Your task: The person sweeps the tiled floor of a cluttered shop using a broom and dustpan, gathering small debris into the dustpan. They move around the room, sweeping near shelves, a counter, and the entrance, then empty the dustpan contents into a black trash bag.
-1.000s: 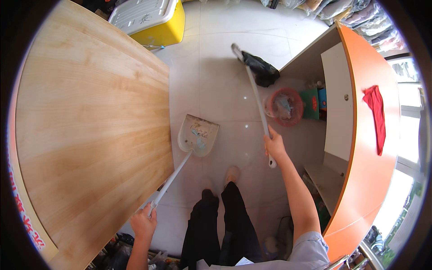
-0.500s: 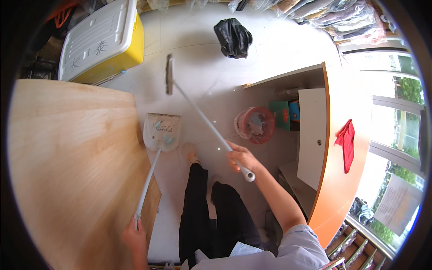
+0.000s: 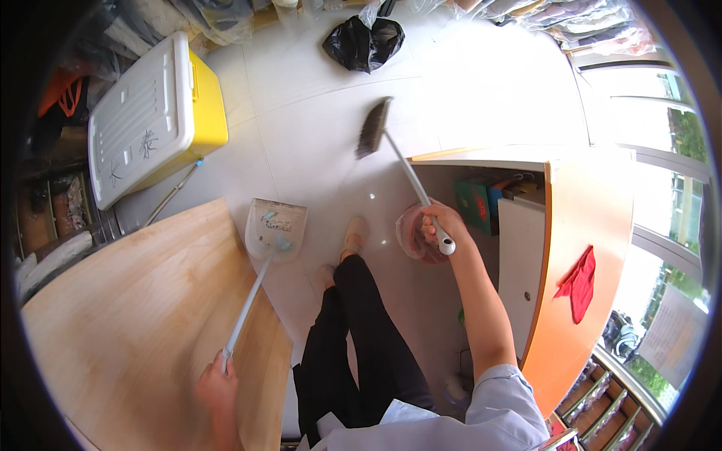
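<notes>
My right hand (image 3: pixel 442 224) grips the upper end of a broom (image 3: pixel 406 167). Its dark bristle head is tilted over the white floor, beyond the cabinet's near corner. In my left hand (image 3: pixel 218 382), at the lower left, is the handle of a long-handled dustpan (image 3: pixel 277 219). The dustpan rests on the floor beside the wooden table, with grey dust and light-blue scraps in its pan. Below my right hand stands a reddish bin (image 3: pixel 415 239) with a clear liner, partly covered by my hand and forearm.
On my left is a wooden table (image 3: pixel 150 301); behind it, a yellow box with a white lid (image 3: pixel 143 113). An orange-topped cabinet (image 3: pixel 583 225) with a red cloth (image 3: pixel 579 286) is at right. A black plastic bag (image 3: pixel 365 45) lies ahead, near plastic-covered garments (image 3: pixel 564 26).
The broom head has swung right, and my right hand has moved right and up, now over the bin. My view has shifted and my feet have stepped. The dustpan stays by the table.
</notes>
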### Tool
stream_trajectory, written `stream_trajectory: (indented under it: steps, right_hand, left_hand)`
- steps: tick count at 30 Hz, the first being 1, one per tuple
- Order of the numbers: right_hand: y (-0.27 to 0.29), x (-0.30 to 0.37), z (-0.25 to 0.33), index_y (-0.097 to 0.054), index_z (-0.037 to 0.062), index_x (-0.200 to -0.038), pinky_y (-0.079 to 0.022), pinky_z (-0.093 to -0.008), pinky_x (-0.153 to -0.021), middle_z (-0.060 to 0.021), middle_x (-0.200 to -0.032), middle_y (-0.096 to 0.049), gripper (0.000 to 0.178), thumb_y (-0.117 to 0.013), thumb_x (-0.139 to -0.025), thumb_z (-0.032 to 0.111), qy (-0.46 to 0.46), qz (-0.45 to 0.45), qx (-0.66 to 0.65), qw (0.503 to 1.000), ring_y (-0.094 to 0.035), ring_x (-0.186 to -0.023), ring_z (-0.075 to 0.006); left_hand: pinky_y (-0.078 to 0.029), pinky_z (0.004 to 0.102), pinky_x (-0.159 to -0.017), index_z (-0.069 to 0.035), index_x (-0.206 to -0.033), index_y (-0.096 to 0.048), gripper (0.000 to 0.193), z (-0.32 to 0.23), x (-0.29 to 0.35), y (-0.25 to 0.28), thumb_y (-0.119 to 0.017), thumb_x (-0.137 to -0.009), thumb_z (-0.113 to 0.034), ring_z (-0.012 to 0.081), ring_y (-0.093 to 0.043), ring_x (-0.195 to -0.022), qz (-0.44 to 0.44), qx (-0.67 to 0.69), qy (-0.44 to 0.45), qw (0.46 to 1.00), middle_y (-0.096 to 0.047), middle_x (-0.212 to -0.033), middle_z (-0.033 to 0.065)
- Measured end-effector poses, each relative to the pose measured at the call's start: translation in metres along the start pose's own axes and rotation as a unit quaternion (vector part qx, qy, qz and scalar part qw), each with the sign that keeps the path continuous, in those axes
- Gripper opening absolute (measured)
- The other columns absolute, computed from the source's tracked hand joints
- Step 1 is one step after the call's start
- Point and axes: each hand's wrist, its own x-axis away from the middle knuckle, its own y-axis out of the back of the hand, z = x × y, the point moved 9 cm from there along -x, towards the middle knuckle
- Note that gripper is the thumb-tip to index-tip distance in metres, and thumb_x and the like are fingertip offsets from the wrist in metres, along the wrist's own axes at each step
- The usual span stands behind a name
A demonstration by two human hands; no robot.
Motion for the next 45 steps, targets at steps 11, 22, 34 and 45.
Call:
stream_trajectory:
  steps: [11,22,34,45]
  right_hand:
    - [-0.081,0.058,0.05,-0.03,0.0039,-0.145,-0.038,-0.0241,-0.039,-0.0032,-0.058,-0.046,0.064,-0.053,-0.085,0.004,0.016,0.053,0.086,0.995,-0.043,-0.043,-0.0112]
    - [-0.012,-0.036,0.138,-0.036,0.009,-0.143,-0.037,-0.0287,-0.037,-0.0045,-0.057,-0.048,0.061,-0.052,-0.085,0.004,0.049,-0.16,0.029,0.985,-0.044,-0.041,-0.0134]
    - [-0.059,-0.085,0.243,-0.045,0.0094,-0.124,-0.035,-0.0251,-0.041,-0.0017,-0.059,-0.044,0.033,-0.046,-0.09,0.01,0.165,-0.05,-0.358,0.918,-0.041,-0.045,-0.0119]
    - [-0.063,-0.124,0.198,-0.04,-0.0004,-0.127,-0.043,-0.0302,-0.045,-0.0088,-0.067,-0.051,0.042,-0.046,-0.087,0.011,-0.049,-0.111,-0.257,0.959,-0.048,-0.047,-0.0176]
  left_hand:
    - [-0.05,0.0437,-0.056,-0.015,-0.102,-0.07,0.026,-0.024,-0.14,0.076,-0.069,-0.078,-0.026,0.0341,-0.064,-0.065,-0.065,-0.023,0.016,0.997,-0.066,-0.071,0.0147]
    - [-0.048,0.0443,-0.054,-0.015,-0.097,-0.07,0.023,-0.07,-0.282,0.12,-0.07,-0.077,-0.027,0.0339,-0.063,-0.06,-0.06,-0.016,-0.043,0.997,-0.064,-0.067,0.0141]
    - [-0.049,0.0463,-0.069,-0.014,-0.114,-0.059,0.037,-0.135,-0.394,0.136,-0.068,-0.08,-0.024,0.0349,-0.065,-0.077,0.148,-0.013,-0.049,0.988,-0.066,-0.081,0.014]
    - [-0.04,0.0423,-0.1,-0.012,-0.123,-0.058,0.054,-0.428,-0.582,0.149,-0.073,-0.076,-0.031,0.0361,-0.045,-0.121,0.125,0.187,-0.249,0.942,-0.04,-0.137,0.0182]
